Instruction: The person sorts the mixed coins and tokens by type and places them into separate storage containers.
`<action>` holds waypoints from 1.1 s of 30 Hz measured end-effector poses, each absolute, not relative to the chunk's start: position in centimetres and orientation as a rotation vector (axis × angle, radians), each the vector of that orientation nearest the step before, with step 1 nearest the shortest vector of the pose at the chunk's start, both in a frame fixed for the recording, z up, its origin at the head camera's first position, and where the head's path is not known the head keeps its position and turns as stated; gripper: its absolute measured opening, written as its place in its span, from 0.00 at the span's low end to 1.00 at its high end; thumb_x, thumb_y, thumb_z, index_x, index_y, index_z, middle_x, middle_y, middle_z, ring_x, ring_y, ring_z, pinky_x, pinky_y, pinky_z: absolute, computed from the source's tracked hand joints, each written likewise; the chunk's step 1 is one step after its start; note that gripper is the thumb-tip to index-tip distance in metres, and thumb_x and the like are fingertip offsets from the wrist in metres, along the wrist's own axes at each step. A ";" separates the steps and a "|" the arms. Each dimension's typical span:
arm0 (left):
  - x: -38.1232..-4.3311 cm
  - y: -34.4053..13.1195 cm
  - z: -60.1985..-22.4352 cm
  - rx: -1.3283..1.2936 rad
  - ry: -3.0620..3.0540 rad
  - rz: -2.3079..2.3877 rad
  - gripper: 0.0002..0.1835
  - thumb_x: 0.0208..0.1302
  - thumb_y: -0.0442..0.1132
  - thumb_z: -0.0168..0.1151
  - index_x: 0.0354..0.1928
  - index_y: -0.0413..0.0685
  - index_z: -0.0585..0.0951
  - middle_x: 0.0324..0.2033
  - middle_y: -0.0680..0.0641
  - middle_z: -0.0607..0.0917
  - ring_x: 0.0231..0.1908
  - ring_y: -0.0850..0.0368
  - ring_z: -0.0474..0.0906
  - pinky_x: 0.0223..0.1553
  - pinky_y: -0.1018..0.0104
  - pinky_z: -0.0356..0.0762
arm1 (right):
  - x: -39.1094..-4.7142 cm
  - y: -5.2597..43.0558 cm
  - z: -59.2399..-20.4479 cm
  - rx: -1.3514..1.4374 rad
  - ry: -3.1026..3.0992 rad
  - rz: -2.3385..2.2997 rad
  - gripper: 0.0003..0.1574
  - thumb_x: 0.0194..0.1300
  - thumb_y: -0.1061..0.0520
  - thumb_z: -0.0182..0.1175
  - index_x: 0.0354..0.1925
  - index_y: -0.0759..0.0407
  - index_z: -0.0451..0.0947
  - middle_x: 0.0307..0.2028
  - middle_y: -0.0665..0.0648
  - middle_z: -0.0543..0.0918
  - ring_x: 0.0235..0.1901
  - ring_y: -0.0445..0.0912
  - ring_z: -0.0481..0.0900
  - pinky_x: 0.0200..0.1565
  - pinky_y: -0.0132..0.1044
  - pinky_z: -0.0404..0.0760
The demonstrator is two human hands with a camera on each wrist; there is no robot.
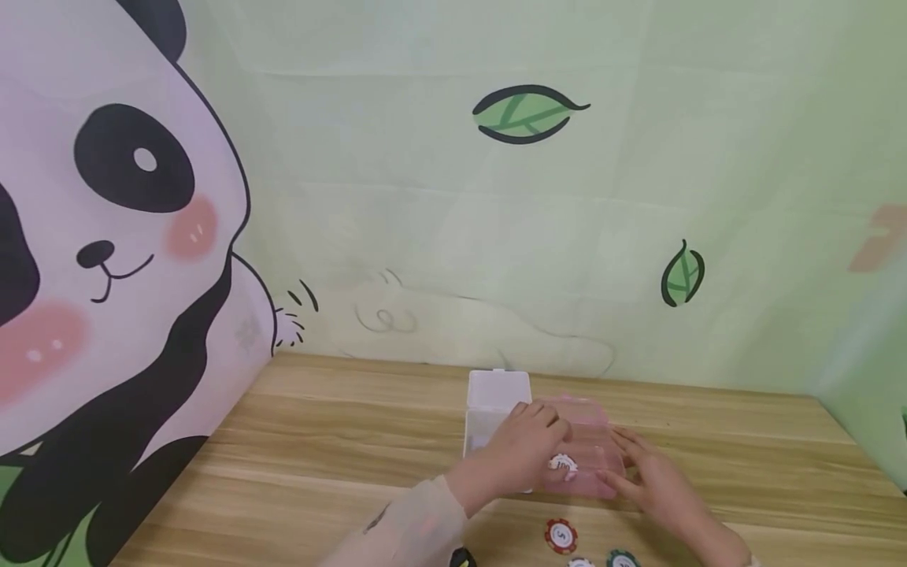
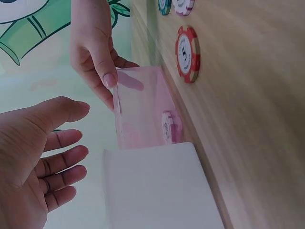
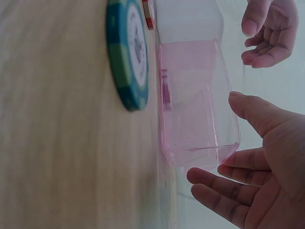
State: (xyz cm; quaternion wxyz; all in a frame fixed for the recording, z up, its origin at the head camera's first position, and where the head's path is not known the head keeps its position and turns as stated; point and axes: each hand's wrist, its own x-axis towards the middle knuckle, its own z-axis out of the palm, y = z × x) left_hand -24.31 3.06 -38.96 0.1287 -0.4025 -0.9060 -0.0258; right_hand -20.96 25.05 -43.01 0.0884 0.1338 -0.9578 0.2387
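A clear pink plastic box (image 1: 591, 429) stands on the wooden table, with a white poker chip (image 1: 563, 465) inside it near the front. Directly to its left is a translucent white box (image 2: 157, 186) with its lid (image 1: 499, 389) raised at the back. My right hand (image 1: 655, 476) holds the right end of the pink box, thumb at the near rim and fingers round the far corner. Over where the two boxes meet hovers my left hand (image 1: 527, 445), its fingers loosely bent and nothing between them, as the left wrist view shows.
Nearer to me on the table lie a red poker chip (image 1: 561, 535), a green one (image 1: 623, 559) and another white one (image 1: 581, 563). A small black and yellow thing (image 1: 463, 558) pokes in at the bottom edge. Behind the table hangs a printed panda backdrop (image 1: 397, 173).
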 end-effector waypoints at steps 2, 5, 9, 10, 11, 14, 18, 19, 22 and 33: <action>-24.0 2.9 -39.1 -1.164 -2.624 -0.093 0.20 0.57 0.57 0.66 0.47 0.57 0.79 0.41 0.57 0.78 0.48 0.62 0.72 0.50 0.70 0.68 | -21.0 25.1 -43.0 0.403 -2.852 0.729 0.44 0.60 0.44 0.65 0.64 0.71 0.66 0.64 0.71 0.69 0.35 0.45 0.83 0.34 0.33 0.82; -23.5 2.6 -39.4 -1.155 -2.583 -0.095 0.18 0.56 0.57 0.66 0.45 0.58 0.79 0.39 0.58 0.79 0.45 0.62 0.72 0.48 0.71 0.68 | -21.1 25.1 -43.1 0.402 -2.849 0.739 0.44 0.60 0.45 0.65 0.64 0.71 0.66 0.64 0.71 0.69 0.36 0.47 0.84 0.34 0.34 0.82; -22.7 2.3 -39.8 -1.166 -2.518 -0.060 0.18 0.55 0.57 0.68 0.44 0.59 0.79 0.39 0.59 0.79 0.45 0.64 0.73 0.48 0.73 0.69 | -21.0 25.1 -43.2 0.403 -2.844 0.728 0.44 0.60 0.45 0.65 0.64 0.71 0.66 0.64 0.72 0.69 0.36 0.46 0.84 0.35 0.34 0.83; -22.5 2.2 -39.9 -1.174 -2.508 -0.059 0.18 0.54 0.56 0.68 0.44 0.59 0.79 0.40 0.59 0.79 0.46 0.64 0.73 0.48 0.73 0.69 | -20.9 25.1 -43.2 0.405 -2.841 0.726 0.44 0.60 0.45 0.65 0.64 0.71 0.66 0.64 0.72 0.69 0.36 0.46 0.84 0.35 0.35 0.83; -22.3 2.1 -40.1 -1.183 -2.502 -0.062 0.19 0.54 0.56 0.69 0.44 0.59 0.79 0.40 0.59 0.79 0.46 0.64 0.73 0.48 0.73 0.69 | -20.9 25.1 -43.2 0.407 -2.837 0.722 0.44 0.60 0.45 0.65 0.64 0.71 0.66 0.64 0.72 0.69 0.36 0.46 0.84 0.35 0.35 0.83; -21.6 1.9 -40.5 -1.209 -2.484 -0.087 0.19 0.53 0.55 0.69 0.45 0.59 0.79 0.40 0.59 0.79 0.45 0.65 0.73 0.46 0.75 0.68 | -20.9 25.1 -43.2 0.418 -2.818 0.707 0.43 0.60 0.45 0.65 0.63 0.71 0.67 0.64 0.72 0.69 0.36 0.46 0.84 0.36 0.38 0.83; -21.0 1.6 -41.2 -1.240 -2.450 -0.117 0.20 0.51 0.56 0.70 0.44 0.59 0.79 0.40 0.59 0.78 0.43 0.66 0.73 0.43 0.77 0.66 | -21.0 25.1 -43.4 0.426 -2.801 0.689 0.43 0.60 0.46 0.65 0.63 0.71 0.67 0.63 0.71 0.70 0.36 0.45 0.84 0.37 0.40 0.84; -20.9 1.6 -41.3 -1.247 -2.451 -0.108 0.21 0.51 0.57 0.70 0.44 0.59 0.78 0.40 0.59 0.78 0.42 0.66 0.73 0.42 0.77 0.66 | -21.0 25.2 -43.4 0.425 -2.801 0.683 0.43 0.60 0.46 0.65 0.63 0.71 0.67 0.63 0.70 0.71 0.36 0.45 0.83 0.37 0.40 0.84; -20.5 1.7 -41.8 -1.257 -2.464 -0.062 0.22 0.50 0.59 0.70 0.44 0.59 0.78 0.39 0.60 0.78 0.41 0.66 0.73 0.41 0.77 0.66 | -21.0 25.3 -43.4 0.423 -2.797 0.674 0.43 0.60 0.45 0.65 0.63 0.71 0.68 0.63 0.70 0.71 0.36 0.46 0.84 0.37 0.42 0.84; -19.9 1.8 -42.8 -1.358 -2.495 -0.062 0.20 0.51 0.59 0.70 0.43 0.61 0.79 0.36 0.62 0.77 0.41 0.69 0.72 0.37 0.79 0.63 | -20.9 25.2 -43.1 0.424 -2.815 0.690 0.44 0.60 0.44 0.64 0.64 0.71 0.67 0.63 0.71 0.70 0.38 0.47 0.84 0.38 0.41 0.84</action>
